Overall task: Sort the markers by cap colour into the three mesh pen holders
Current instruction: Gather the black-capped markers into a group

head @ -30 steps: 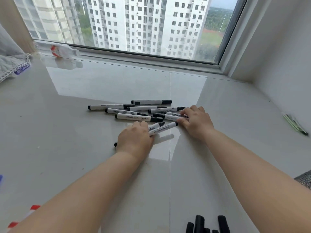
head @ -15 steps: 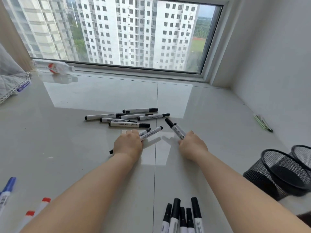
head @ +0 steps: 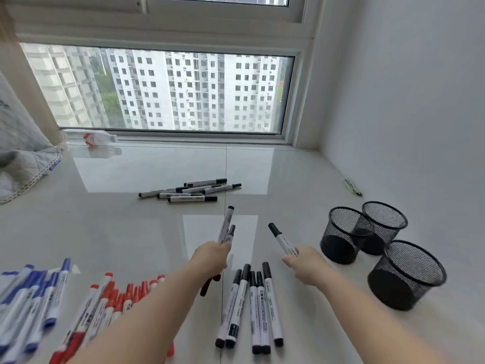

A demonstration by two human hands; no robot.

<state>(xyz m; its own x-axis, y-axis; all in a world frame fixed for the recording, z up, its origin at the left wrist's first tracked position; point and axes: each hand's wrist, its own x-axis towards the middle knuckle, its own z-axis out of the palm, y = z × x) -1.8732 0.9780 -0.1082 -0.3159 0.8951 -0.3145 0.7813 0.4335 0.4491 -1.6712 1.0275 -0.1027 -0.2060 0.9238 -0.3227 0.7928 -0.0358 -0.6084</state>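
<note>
Pointing up and away from each grip, left hand [head: 210,254] clasps two slim black-capped markers [head: 226,227]; right hand [head: 305,261] pinches one marker [head: 282,239].

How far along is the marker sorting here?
Done: floor piles of blue markers, red markers and black markers. In hand: left hand holds two black markers, right hand one. Left: the far pile; all three holders look empty.

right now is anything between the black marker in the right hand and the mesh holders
Nothing visible does. The right hand holds one black-capped marker in the air, and only bare floor lies between it and the three mesh pen holders, which stand upright with open tops further right. The row of black markers lies nearer the person, off that path.
</note>
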